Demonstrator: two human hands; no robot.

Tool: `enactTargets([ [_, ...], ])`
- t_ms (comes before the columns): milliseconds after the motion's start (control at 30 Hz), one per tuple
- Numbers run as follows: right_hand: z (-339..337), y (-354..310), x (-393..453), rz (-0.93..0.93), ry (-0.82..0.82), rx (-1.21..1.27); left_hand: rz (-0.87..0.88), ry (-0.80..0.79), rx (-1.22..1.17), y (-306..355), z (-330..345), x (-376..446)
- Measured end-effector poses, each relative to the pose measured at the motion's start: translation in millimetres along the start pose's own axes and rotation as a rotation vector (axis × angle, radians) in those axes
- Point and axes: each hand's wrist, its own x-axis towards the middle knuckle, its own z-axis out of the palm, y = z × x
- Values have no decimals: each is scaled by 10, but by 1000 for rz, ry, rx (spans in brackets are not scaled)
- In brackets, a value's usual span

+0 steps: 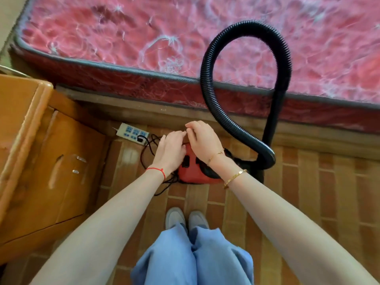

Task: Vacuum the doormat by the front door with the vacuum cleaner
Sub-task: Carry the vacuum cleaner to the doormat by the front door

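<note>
Brick-patterned flooring (298, 192) runs under my view, with a red quilted mattress (144, 42) across the top and a wooden cabinet (41, 161) on the left. I see the red vacuum cleaner (195, 173) sitting on the floor just below the bed's edge, right in front of the person's grey shoes (186, 218). Its black ribbed hose (207, 83) loops up over the mattress and comes back down to the machine's right side. A white power strip (133, 133) lies on the floor to the left, with a black cord (151, 147) trailing from it toward the vacuum. Both hands are over the top of the vacuum, close together. I see the left hand (170, 151) with fingers curled; the right hand (202, 137) pinches something thin and dark, probably the cord, though I cannot tell exactly what either hand holds.
</note>
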Motion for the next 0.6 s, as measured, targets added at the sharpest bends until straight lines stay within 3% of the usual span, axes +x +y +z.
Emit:
enactTargets([
  [333, -1255, 870, -680, 361, 398, 67, 234, -254, 177, 814, 140, -16],
  [600, -1254, 1779, -334, 640, 200, 18, 262, -447, 369, 768, 783, 346],
])
